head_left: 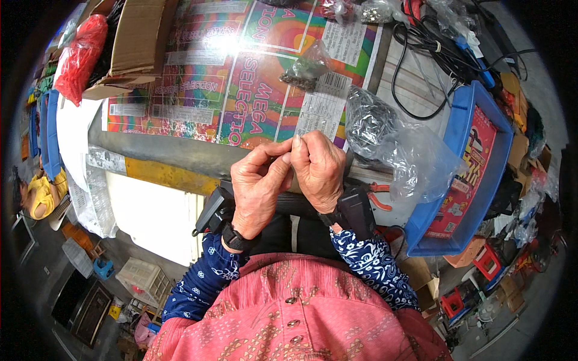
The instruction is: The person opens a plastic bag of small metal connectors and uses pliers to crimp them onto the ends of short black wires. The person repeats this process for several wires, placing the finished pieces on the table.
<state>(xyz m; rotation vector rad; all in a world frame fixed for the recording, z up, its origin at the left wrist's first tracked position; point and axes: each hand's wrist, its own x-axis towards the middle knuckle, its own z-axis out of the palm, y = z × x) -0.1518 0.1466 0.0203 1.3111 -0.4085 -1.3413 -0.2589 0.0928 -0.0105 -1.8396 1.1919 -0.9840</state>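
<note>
Both of my hands meet over the near edge of the worktable, fingertips touching. My left hand has its thumb and index finger pinched together. Against it, my right hand is closed, thumb on top of the curled fingers. Whatever they pinch is too small or too hidden to make out. Beyond them lies a colourful printed sheet. On it rests a small clear bag of dark little parts. Just right of my right hand is a clear bag of dark wire-like pieces, with its loose plastic spreading toward me.
Orange-handled pliers lie right of my right wrist. A blue tray with a red printed sheet stands at the right. Black cables coil behind it. At the far left are a cardboard box and a red bag. White sheets lie left.
</note>
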